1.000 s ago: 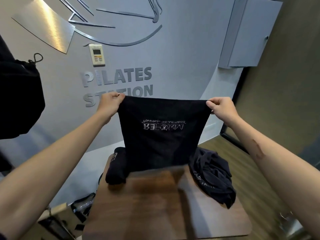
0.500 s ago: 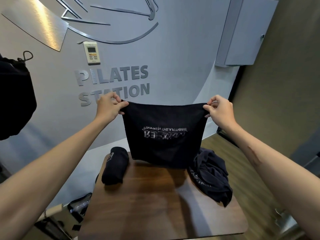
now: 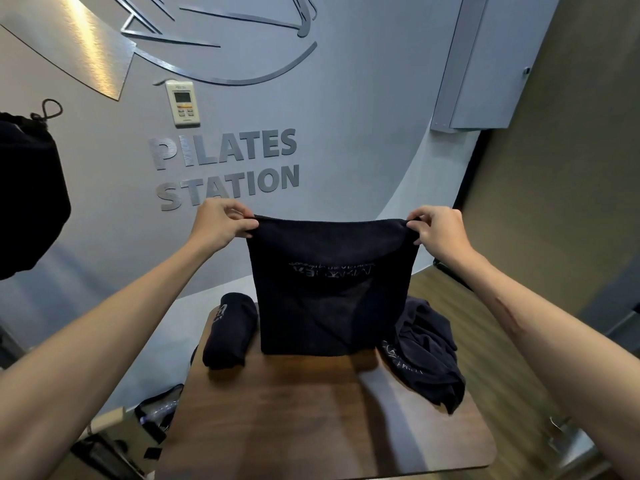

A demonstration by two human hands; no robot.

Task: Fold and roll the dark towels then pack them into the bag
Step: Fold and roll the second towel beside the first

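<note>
A dark towel [image 3: 329, 289] with pale lettering hangs folded in the air over the far end of the wooden table [image 3: 311, 420]. My left hand [image 3: 221, 223] pinches its top left corner and my right hand [image 3: 438, 228] pinches its top right corner. The towel's bottom edge reaches down to the tabletop. A rolled dark towel [image 3: 228, 332] lies on the table to the left of it. A crumpled heap of dark towels [image 3: 427, 351] lies to the right. A black drawstring bag [image 3: 27, 195] hangs at the far left edge.
A grey wall with metal lettering and a small controller [image 3: 183, 103] stands right behind the table. Dark clutter [image 3: 152, 414] sits on the floor at the table's left. Wood flooring [image 3: 502, 358] runs along the right.
Both hands have lowered the held towel and carried it a little farther away, so its bottom edge now reaches the tabletop. The rolled towel on the left has come fully into view.
</note>
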